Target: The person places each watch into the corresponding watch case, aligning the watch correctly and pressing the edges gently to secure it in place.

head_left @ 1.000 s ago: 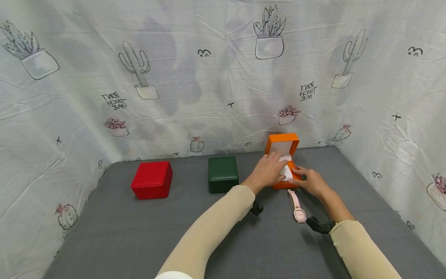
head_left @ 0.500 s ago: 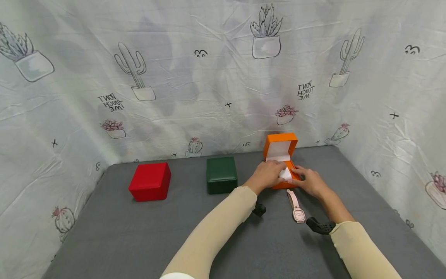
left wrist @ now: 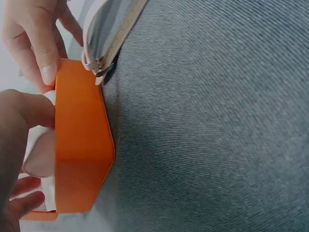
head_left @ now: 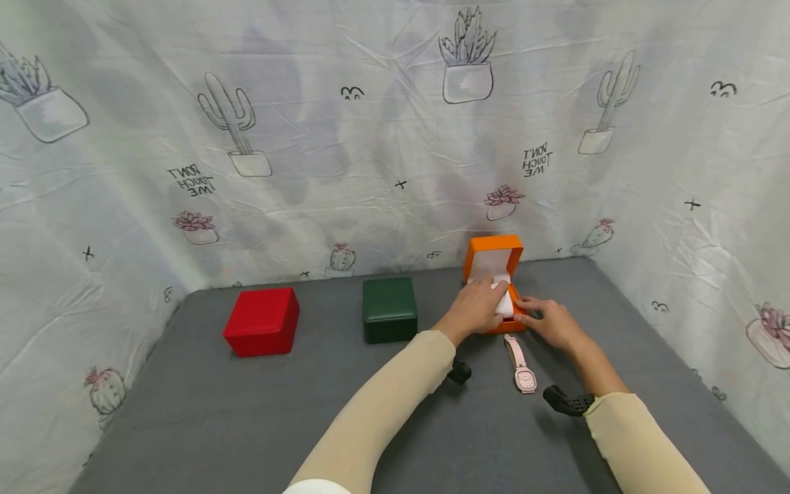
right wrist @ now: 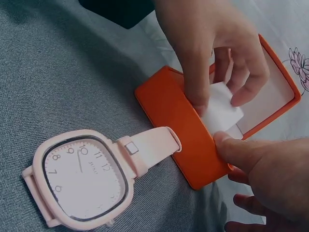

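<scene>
An open orange watch box [head_left: 496, 243] stands at the back right of the table, lid up, white inside. My left hand [head_left: 472, 309] reaches into it, thumb and fingers pinching a white cushion [right wrist: 224, 112]. At the right side of the box my right hand [head_left: 551, 322] holds the wall, its thumb at the front rim in the right wrist view. A pink wristwatch [head_left: 524, 379] lies face up just in front of the box, its strap end close to the front wall. Part of the cushion is hidden behind my left hand.
A closed dark green box [head_left: 390, 309] stands left of the orange box, and a closed red box [head_left: 262, 321] farther left. Behind the grey table [head_left: 308, 412] hangs a white cloth [head_left: 370, 137] printed with cacti.
My left hand dips lower into the orange box, and its fingers close around the white cushion. The right hand stays at the box. The head view shifts slightly.
</scene>
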{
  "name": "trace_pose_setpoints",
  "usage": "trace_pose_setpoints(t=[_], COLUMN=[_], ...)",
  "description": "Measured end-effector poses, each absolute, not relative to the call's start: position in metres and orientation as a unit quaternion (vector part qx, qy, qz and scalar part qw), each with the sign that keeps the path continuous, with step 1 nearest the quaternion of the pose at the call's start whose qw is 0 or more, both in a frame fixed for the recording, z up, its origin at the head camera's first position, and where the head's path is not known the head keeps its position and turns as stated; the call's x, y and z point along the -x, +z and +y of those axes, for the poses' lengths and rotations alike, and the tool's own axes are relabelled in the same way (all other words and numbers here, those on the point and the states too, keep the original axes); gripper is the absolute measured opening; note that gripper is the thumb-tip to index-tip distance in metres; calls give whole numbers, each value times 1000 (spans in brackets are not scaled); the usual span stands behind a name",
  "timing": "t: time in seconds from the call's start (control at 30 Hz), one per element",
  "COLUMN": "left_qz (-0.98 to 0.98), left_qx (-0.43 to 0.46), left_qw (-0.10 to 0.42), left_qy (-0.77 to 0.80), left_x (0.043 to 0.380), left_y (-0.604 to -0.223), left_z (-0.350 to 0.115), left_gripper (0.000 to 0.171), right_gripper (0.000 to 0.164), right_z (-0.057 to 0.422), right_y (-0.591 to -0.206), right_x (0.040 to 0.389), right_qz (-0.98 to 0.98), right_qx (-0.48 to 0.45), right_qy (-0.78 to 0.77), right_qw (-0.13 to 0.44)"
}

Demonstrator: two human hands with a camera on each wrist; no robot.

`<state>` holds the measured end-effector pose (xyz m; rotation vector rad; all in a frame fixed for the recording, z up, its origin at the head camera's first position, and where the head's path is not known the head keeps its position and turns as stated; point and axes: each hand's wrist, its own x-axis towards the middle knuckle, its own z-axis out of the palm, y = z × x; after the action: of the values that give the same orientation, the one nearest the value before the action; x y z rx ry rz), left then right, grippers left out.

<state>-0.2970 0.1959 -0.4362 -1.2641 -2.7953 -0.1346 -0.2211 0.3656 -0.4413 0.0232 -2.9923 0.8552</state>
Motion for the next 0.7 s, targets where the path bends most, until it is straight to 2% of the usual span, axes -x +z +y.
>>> trace_pose_setpoints(t=[0.13,0.27,0.57,0.7], left_qz=[-903,-893,-889,-887], left_qx=[418,432,446,449], left_qw=[63,91,52,35], left_qy=[-70,-83,-92,-100], left_x=[297,295,284,284], left_y=[-434,-428,-420,-421], left_z=[193,189,167,159], left_gripper=[57,53,47,44], right_gripper=[48,48,48,47], right_z=[365,365,360,356], right_y=[-445,-446,-444,-442], right_x=[222,222,220,217], right_qz=[-960,-960,-964,-968], right_qx=[-2,5,6,5], right_qy=[279,281,264,248], right_qw=[12,11,16,46])
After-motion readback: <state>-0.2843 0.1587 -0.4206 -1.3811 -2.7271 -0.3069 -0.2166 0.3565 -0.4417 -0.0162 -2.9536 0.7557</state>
